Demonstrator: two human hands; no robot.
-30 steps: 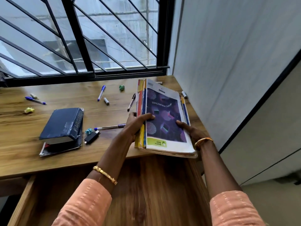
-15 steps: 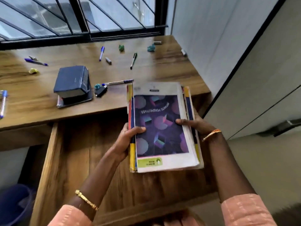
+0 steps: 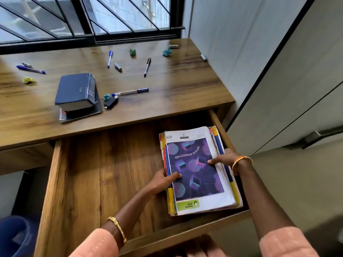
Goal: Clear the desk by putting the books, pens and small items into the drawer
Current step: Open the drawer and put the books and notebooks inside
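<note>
We see the stack of books (image 3: 198, 171) lying in the right part of the open drawer (image 3: 104, 179), at the lower right of the frame, its right edge close beside the drawer's right wall. The top cover is purple with a white border. Our left hand (image 3: 162, 180) grips the stack's left edge, thumb on the cover and fingers curled round the side. Our right hand (image 3: 224, 159) holds the right edge the same way, thumb pressed on the cover, fingers curled under the side.

On the bench (image 3: 185, 89) above the drawer, left of centre, a thick dark blue book (image 3: 75, 90) sits on top of a thinner book (image 3: 81, 113). Just right of them lie a black USB stick (image 3: 111, 103), a small crumpled teal paper (image 3: 107, 97) and a blue-capped pen (image 3: 130, 92). Farther up the frame are a black pen (image 3: 147, 67), a blue pen (image 3: 110, 58), a short grey marker (image 3: 118, 67) and two green crumpled papers (image 3: 132, 52). At the upper left lie another blue pen (image 3: 30, 69) and a yellow crumpled paper (image 3: 27, 80).
</note>
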